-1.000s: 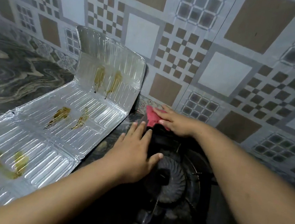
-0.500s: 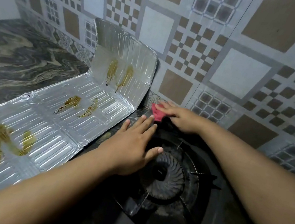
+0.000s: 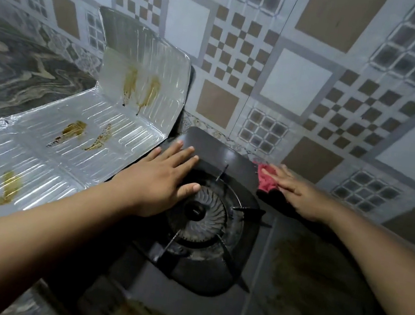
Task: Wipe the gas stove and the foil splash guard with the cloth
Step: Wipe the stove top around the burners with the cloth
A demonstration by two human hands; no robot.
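Observation:
A black gas stove (image 3: 217, 156) fills the lower middle, its round burner (image 3: 201, 212) under a pan support. My left hand (image 3: 162, 177) lies flat on the stove's left part, fingers apart, thumb at the burner's rim. My right hand (image 3: 296, 191) presses a red cloth (image 3: 266, 178) onto the stove's back edge, right of the burner. The foil splash guard (image 3: 70, 151) lies folded to the left, one panel leaning upright against the wall, with brown grease stains on several panels.
A patterned tiled wall (image 3: 297, 76) runs close behind the stove. A dark marbled countertop (image 3: 9, 69) spreads to the left behind the foil. A brownish smear (image 3: 313, 274) marks the stove top at the right.
My right hand has slid the red cloth rightwards along the stove's back edge, from the back left corner to right of the burner. My left hand stays flat by the burner.

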